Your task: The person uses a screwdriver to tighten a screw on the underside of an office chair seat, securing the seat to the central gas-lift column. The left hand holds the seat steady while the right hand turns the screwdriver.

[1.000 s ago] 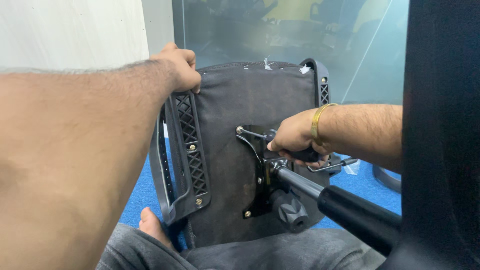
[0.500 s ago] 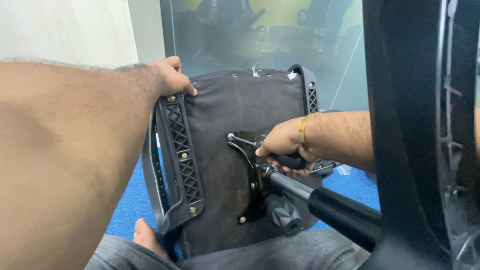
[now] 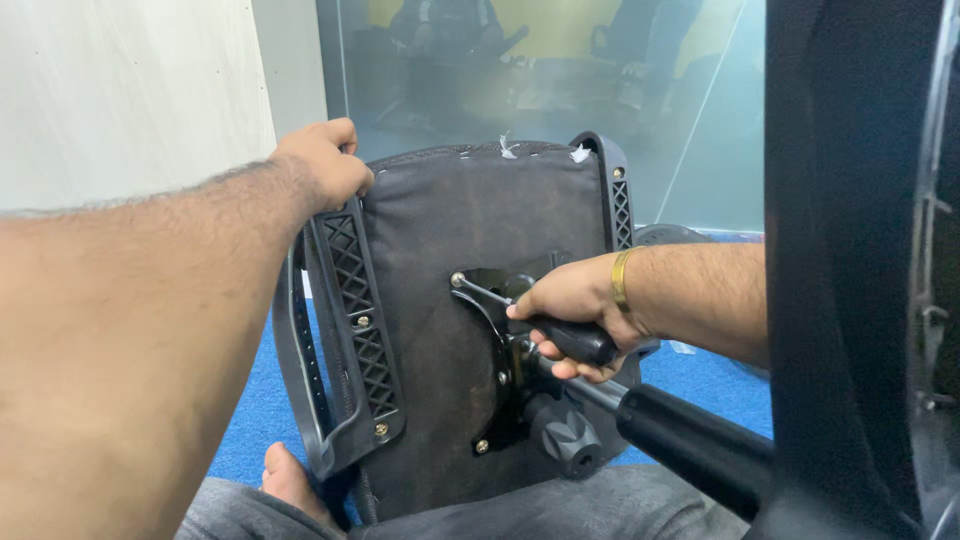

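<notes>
Open fabric on seat underside [image 3: 440,260] at centre frame; gas cylinder [image 3: 690,445] bars lower right, chair back [image 3: 850,270] walls right edge, armrest bracket [image 3: 355,330] flanks left.

An office. Blue carpet floor [image 3: 700,375] meets a frosted glass partition [image 3: 690,130]. Dark office chairs [image 3: 450,30] show behind it.

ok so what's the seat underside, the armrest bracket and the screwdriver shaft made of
Seat underside: dark woven fabric, matte and dusty-looking, with frayed white bits at the top edge. Armrest bracket: probably moulded black plastic, with lattice ribbing and a dull sheen. Screwdriver shaft: bare metal, thin and bright silver, running from the black handle in the right hand.
</notes>
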